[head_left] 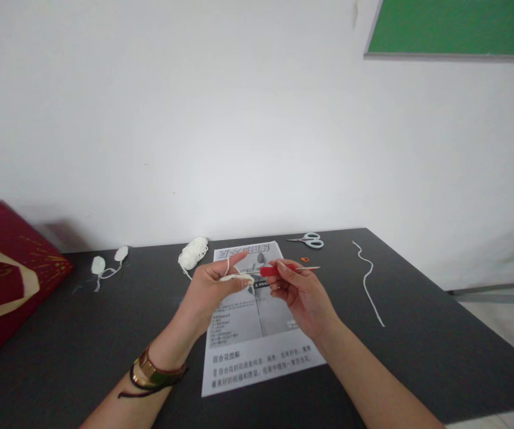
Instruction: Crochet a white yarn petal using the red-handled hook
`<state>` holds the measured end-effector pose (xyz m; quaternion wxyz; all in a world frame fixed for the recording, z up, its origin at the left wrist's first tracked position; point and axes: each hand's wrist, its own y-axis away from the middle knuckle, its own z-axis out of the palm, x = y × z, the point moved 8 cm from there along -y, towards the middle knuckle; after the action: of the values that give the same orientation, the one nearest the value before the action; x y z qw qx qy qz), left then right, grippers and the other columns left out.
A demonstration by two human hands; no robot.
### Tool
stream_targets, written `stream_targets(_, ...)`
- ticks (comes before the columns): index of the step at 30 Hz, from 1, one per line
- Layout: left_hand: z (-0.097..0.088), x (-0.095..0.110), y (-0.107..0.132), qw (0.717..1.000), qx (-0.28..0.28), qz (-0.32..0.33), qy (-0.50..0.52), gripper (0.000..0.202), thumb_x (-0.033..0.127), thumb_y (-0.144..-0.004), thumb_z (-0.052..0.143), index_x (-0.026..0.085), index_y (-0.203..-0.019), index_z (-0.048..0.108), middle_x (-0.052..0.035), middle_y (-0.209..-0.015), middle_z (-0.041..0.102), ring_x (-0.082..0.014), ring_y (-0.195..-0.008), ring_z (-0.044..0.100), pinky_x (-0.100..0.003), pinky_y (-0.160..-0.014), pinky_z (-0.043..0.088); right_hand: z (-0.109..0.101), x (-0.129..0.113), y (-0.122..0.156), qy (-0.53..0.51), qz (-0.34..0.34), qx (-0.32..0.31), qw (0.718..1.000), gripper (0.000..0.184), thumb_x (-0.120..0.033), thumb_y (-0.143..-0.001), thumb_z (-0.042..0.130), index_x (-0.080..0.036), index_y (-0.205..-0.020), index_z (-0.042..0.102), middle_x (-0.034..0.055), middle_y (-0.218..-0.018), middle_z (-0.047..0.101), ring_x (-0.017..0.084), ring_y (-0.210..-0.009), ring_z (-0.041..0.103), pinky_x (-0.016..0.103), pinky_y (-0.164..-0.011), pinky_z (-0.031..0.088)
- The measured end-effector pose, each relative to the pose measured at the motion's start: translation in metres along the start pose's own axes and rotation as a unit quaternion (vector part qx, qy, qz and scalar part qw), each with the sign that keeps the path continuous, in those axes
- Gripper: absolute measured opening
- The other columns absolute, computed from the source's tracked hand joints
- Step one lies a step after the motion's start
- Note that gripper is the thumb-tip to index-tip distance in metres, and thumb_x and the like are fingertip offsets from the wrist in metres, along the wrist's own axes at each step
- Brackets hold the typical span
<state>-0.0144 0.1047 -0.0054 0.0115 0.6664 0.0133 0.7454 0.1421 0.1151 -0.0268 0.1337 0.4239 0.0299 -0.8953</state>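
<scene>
My right hand (299, 292) grips a crochet hook (277, 270) by its red handle, the thin metal shaft reaching out to both sides. Pinched between the thumb and fingers of my left hand (214, 289) is a small piece of white crochet work (241, 277). White yarn loops over the raised left index finger. The hook's left end is close to the crochet work; whether it sits inside a loop is too small to tell. Under both hands lies a printed pattern sheet (263, 366) with a flower picture. A ball of white yarn (193, 254) rests beyond my left hand.
Scissors (314, 241) and a small orange stitch marker (305, 260) lie beyond my right hand. Two white crocheted petals (98, 264) joined by yarn are at the left, near a red gift bag (6, 280). A white yarn strand (366, 275) lies at the right of the black table (422, 333).
</scene>
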Motion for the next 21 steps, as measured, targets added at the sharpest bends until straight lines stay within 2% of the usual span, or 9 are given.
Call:
stream_targets(3,0.0001,0.0006,-0.0006,1.0,-0.008,-0.004,-0.003,0.028,0.017,-0.058,0.08,0.018,-0.085,0.076,0.0017,-0.069,0.066,-0.014,-0.08,0.06,-0.025,-0.082,0.04,0.0005,-0.0009,-0.0006,0.0,-0.005,0.0,1.0,0.015,-0.025,-0.074,0.072,-0.013,-0.084,0.071,0.0054,-0.072,0.075,0.008,-0.053,0.064,0.015,-0.052,0.054)
stream_targets(7,0.0005,-0.0021,0.0008,0.999,0.004,-0.021,0.04,0.049,0.017,-0.058,0.081,0.023,-0.105,0.07,0.0069,-0.06,0.061,-0.0081,-0.061,0.056,-0.023,-0.071,0.043,0.002,-0.0008,0.0001,-0.001,-0.006,0.002,1.0,0.015,-0.025,-0.075,0.071,-0.013,-0.084,0.071,0.0054,-0.073,0.075,0.008,-0.053,0.064,0.016,-0.052,0.055)
stream_targets(9,0.0013,-0.0029,0.0018,0.998,0.009,-0.023,0.063,0.054,0.016,-0.058,0.081,0.024,-0.11,0.068,0.0069,-0.061,0.061,-0.0076,-0.061,0.056,-0.022,-0.07,0.044,0.0024,-0.0002,0.0006,-0.004,-0.004,0.002,1.0,0.015,-0.025,-0.075,0.071,-0.013,-0.084,0.071,0.0057,-0.074,0.075,0.008,-0.053,0.064,0.016,-0.053,0.056)
stream_targets(17,0.0075,-0.0041,0.007,0.996,0.003,-0.025,0.091,0.053,0.017,-0.062,0.08,0.025,-0.112,0.067,0.0024,-0.073,0.067,-0.0099,-0.065,0.059,-0.023,-0.067,0.045,0.0026,-0.0003,0.0021,-0.016,0.0,0.006,1.0,0.016,-0.025,-0.075,0.071,-0.012,-0.084,0.071,0.0069,-0.075,0.075,0.009,-0.053,0.065,0.018,-0.054,0.058)
stream_targets(21,0.0073,-0.003,0.0077,0.997,0.014,-0.012,0.076,0.051,0.019,-0.062,0.079,0.026,-0.111,0.068,0.0032,-0.071,0.066,-0.0099,-0.065,0.059,-0.023,-0.067,0.044,0.0026,-0.001,0.0027,-0.015,-0.003,0.006,1.0,0.016,-0.025,-0.075,0.072,-0.012,-0.084,0.071,0.0064,-0.073,0.075,0.008,-0.053,0.065,0.018,-0.054,0.058)
